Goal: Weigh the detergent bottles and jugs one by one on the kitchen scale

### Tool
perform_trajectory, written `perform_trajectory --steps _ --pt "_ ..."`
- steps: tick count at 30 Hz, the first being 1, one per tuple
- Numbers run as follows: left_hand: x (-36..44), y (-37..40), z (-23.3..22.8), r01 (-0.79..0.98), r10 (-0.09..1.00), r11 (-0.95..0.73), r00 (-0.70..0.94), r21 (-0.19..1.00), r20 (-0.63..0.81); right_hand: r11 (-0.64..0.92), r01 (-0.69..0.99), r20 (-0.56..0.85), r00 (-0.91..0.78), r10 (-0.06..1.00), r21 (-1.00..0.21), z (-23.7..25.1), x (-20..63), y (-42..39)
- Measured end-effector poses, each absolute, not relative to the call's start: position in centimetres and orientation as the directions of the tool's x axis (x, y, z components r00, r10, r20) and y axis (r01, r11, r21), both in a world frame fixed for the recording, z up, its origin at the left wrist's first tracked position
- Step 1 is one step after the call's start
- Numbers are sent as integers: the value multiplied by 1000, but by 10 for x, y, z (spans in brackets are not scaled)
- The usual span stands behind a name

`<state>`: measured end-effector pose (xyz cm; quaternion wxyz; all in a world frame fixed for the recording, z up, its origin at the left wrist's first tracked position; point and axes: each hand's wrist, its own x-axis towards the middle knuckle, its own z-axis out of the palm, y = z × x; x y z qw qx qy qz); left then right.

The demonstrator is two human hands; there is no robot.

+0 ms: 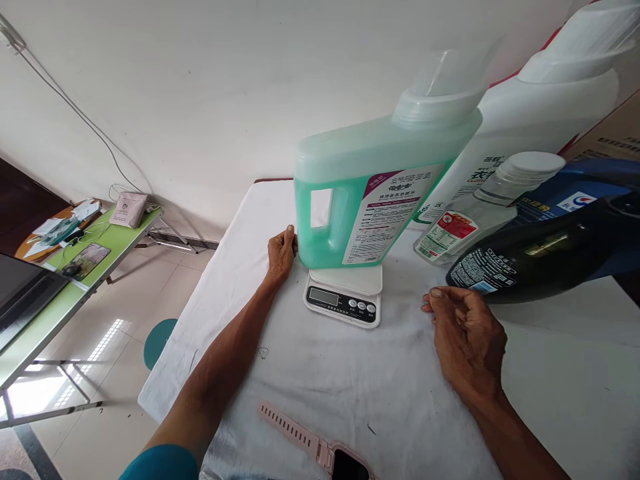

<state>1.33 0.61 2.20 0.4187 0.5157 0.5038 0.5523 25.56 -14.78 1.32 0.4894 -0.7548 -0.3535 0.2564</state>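
A large jug of green liquid stands on a small white kitchen scale, tilted-looking in this wide view, with a white label facing me. The scale's display shows no readable digits. My left hand rests on the white cloth right beside the jug's lower left side, fingers curled in and thumb up; nothing shows in it. Right of the scale, my right hand lies on the cloth with fingers bent and thumb against the forefinger, holding nothing visible. It is close to the base of a dark bottle.
A clear bottle with a white cap and a big white detergent bottle crowd the right side. A pink-strapped watch lies at the front. On the left are a green table and a teal stool.
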Motion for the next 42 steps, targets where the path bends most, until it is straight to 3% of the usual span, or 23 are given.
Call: perform_trajectory --steps 10,14,17,20,24,30,38,42 --pt "13 8 18 86 983 -135 -115 987 145 -274 300 -33 618 786 -913 12 255 -147" --pt "11 8 22 7 972 -183 -152 983 182 -274 278 -47 617 785 -921 14 255 -148" --pt "12 -1 48 -53 926 -345 -180 937 331 -260 274 -43 607 793 -926 15 256 -149" --pt "20 -15 88 -27 881 -468 -98 883 463 -247 291 -25 600 800 -925 15 257 -149" --pt "40 -22 125 -5 918 -396 32 918 396 -223 296 -7 588 809 -929 11 259 -148" --pt "64 -1 130 -207 945 -317 -157 926 288 -167 289 34 581 813 -943 8 262 -147" --pt "81 53 152 -148 883 -411 -311 899 352 -167 293 35 577 816 -941 10 263 -149" --pt "103 92 150 -203 886 -403 -333 893 324 -175 296 34 585 810 -939 8 263 -148"
